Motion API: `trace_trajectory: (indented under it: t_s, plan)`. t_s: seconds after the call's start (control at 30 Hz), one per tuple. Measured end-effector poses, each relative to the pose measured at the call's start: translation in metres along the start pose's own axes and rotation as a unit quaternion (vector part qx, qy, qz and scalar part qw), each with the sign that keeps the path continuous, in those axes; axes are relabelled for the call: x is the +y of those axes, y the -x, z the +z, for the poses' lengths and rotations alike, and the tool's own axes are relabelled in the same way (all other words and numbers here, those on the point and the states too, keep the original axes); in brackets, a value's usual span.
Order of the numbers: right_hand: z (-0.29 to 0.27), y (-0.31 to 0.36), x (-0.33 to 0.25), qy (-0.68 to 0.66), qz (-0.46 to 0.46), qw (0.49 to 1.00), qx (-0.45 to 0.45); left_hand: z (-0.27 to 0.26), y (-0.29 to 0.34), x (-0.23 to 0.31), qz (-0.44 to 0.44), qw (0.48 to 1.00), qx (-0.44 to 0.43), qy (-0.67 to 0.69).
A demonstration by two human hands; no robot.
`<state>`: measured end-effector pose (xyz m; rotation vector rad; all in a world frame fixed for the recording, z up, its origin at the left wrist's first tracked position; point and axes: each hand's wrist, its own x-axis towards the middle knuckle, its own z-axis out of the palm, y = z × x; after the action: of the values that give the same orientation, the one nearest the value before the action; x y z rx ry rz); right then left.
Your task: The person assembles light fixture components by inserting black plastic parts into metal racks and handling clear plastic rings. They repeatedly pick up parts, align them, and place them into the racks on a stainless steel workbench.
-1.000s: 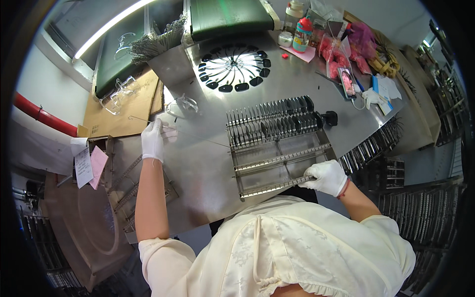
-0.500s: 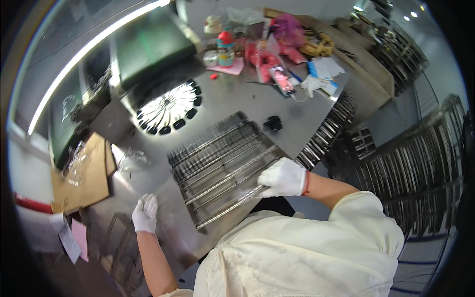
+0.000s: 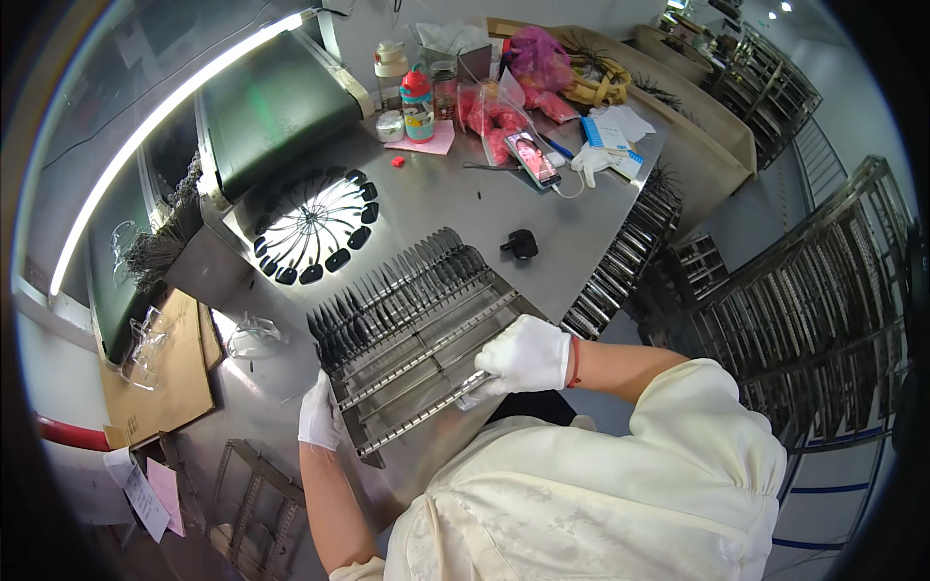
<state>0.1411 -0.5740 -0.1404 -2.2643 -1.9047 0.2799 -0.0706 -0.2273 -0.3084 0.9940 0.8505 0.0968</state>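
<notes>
A metal rack (image 3: 417,354) with several notched crossbars lies tilted over the near part of the steel table. Dark, blade-shaped pieces (image 3: 397,290) stand in a dense row along its far bars; the nearer bars are bare. My right hand (image 3: 528,356), in a white glove, is closed around the rack's near right side. At its left edge, my left hand (image 3: 320,414), also gloved, is closed on the frame, its fingertips partly hidden. Beyond the rack, dark pieces with rounded black ends (image 3: 311,225) lie in a ring on a bright patch.
A small black object (image 3: 519,244) lies right of the rack. Farther back are a phone (image 3: 532,160), a bottle with a red lid (image 3: 418,108) and red bags (image 3: 492,121). Cardboard (image 3: 165,373) lies at left. Loaded racks (image 3: 804,320) stand at right, others (image 3: 625,261) along the table edge.
My left hand has moved right and up, from apart from the rack to its left edge. The rack has shifted slightly left in view, with my right hand still on it.
</notes>
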Motion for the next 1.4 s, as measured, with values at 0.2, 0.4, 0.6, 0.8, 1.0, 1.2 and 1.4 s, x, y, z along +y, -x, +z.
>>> trace_trajectory:
  t_s: [0.2, 0.4, 0.6, 0.8, 1.0, 1.2, 1.4]
  plan:
    - [0.007, 0.005, 0.001, -0.006, -0.029, 0.997, 0.068, -0.007, 0.027, 0.004, 0.088, 0.95, 0.16, 0.254]
    - [0.02, -0.01, -0.006, -0.022, -0.042, 0.995, 0.084, 0.022, 0.021, -0.009, 0.208, 0.944, 0.245, -0.072]
    - [0.045, -0.02, 0.0, -0.057, -0.03, 0.995, 0.072, 0.014, 0.017, -0.002, 0.223, 0.965, 0.109, 0.089]
    - [0.09, -0.025, 0.005, -0.102, -0.016, 0.992, 0.078, 0.005, 0.002, -0.01, 0.222, 0.942, 0.223, -0.118]
    - [0.074, -0.056, 0.013, -0.262, 0.073, 0.9, 0.342, 0.017, 0.014, 0.006, 0.249, 0.928, 0.237, -0.145]
    - [0.084, -0.109, 0.104, -0.476, 0.279, 0.786, 0.279, 0.037, 0.02, 0.01, 0.287, 0.908, 0.23, -0.202]
    - [0.079, -0.091, 0.119, -0.565, 0.171, 0.793, 0.152, 0.03, 0.032, -0.002, 0.284, 0.866, 0.23, -0.342]
